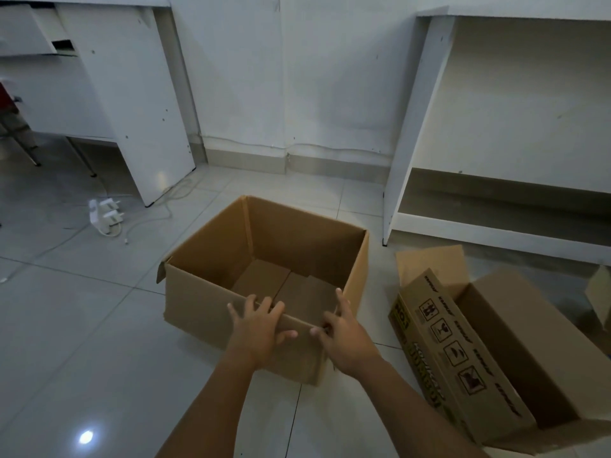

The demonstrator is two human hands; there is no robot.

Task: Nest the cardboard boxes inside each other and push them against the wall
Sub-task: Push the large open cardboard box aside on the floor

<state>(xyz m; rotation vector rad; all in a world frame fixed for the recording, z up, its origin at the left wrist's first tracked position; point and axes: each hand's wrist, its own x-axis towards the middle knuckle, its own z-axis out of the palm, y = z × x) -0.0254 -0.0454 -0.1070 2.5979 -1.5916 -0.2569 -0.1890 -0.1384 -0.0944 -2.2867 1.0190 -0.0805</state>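
A large plain cardboard box (211, 259) stands open on the tiled floor, mid-frame, its flaps folded down inside. My left hand (261, 328) rests on its near rim with fingers spread over the edge. My right hand (344, 335) is at the near right corner of the same rim, fingers apart and touching the cardboard. A second open cardboard box (463, 358) with printed handling symbols lies to the right, apart from the first. The white wall (291, 94) is behind the large box, some floor between them.
A white desk panel (142, 127) stands at the back left, a white shelf unit (406, 143) at the back right. A power strip with chargers and cables (105, 216) lies on the floor to the left. Another piece of cardboard (600, 292) shows at the right edge.
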